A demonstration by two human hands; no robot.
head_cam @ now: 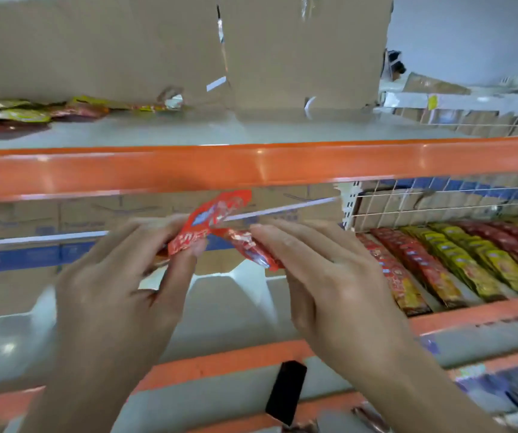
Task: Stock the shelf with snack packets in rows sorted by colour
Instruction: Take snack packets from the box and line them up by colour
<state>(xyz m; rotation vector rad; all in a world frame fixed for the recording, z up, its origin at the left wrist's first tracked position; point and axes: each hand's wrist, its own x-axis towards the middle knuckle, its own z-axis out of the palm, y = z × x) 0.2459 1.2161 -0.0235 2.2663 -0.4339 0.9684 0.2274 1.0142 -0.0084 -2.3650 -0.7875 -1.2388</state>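
Observation:
My left hand [120, 276] and my right hand [329, 276] are raised side by side in front of the middle shelf [226, 310]. The left hand pinches a red snack packet [217, 214] between thumb and fingers. A second red packet [251, 248] lies under the fingers of my right hand, which holds it. On the right part of the same shelf, rows of packets [457, 260] lie sorted by colour: red, yellow, then red again. The picture is motion-blurred.
An orange-edged upper shelf [251, 167] carries large cardboard boxes [170, 45] and loose yellow and red packets [17, 115] at the left. A white wire divider [438, 207] stands behind the rows. White dividers stand on the middle shelf. A black object [285, 392] sits on a lower shelf.

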